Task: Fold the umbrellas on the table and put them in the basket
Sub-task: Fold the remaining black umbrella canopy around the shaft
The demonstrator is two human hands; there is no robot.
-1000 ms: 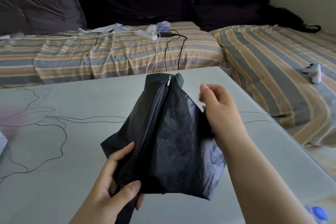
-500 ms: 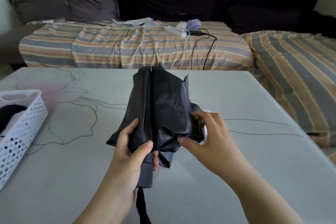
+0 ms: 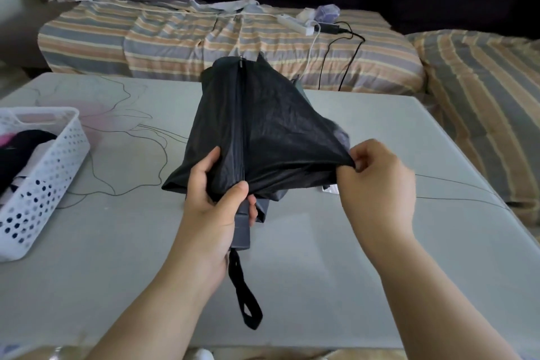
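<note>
Gripping black umbrella (image 3: 263,126) at handle above desk (image 3: 336,257), left hand (image 3: 216,202) curled round it; right hand (image 3: 377,181) pinches canopy edge. White basket (image 3: 58,161) at desk's left, dark items inside. Striped sofa (image 3: 175,38) behind with power strip (image 3: 295,23), cables.

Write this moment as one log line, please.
step: folding | left hand: grips umbrella near handle | right hand: pinches canopy edge, pulls it sideways | basket: on table, left | umbrella not yet in basket
</note>
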